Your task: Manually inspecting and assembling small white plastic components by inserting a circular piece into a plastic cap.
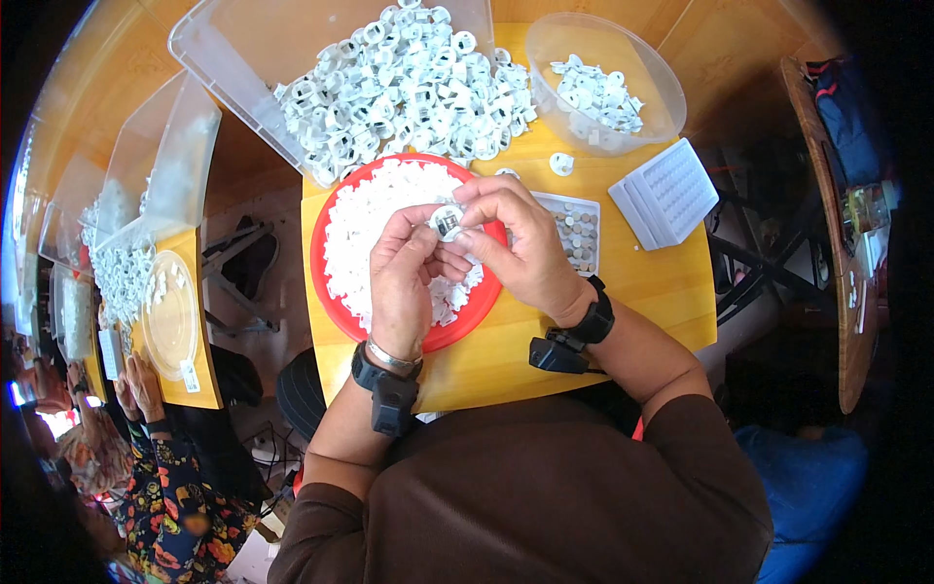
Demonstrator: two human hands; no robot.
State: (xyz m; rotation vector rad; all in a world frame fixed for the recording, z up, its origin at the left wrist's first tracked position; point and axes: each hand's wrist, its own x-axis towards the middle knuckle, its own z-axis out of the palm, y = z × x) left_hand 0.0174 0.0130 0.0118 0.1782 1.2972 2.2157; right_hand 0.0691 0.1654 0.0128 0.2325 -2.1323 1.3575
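Note:
Over a red round tray (457, 333) full of small white plastic pieces (360, 229), both my hands meet around one small round white plastic part (447, 222) with a dark metallic centre. My left hand (402, 277) pinches it between thumb and fingers from the left. From the right, the thumb and fingers of my right hand (516, 232) close on its edge. Just beyond the tray spreads a big heap of similar round white parts (409, 92). Beside my right hand lies a shallow white tray (595, 255) with small round greyish discs in it.
A tipped clear bin (229, 63) opens toward the heap. At the far right are a clear round tub (666, 107) holding white parts and stacked white trays (666, 200). On the left, a co-worker's hands (143, 391) rest by another table with a clear round lid (171, 336).

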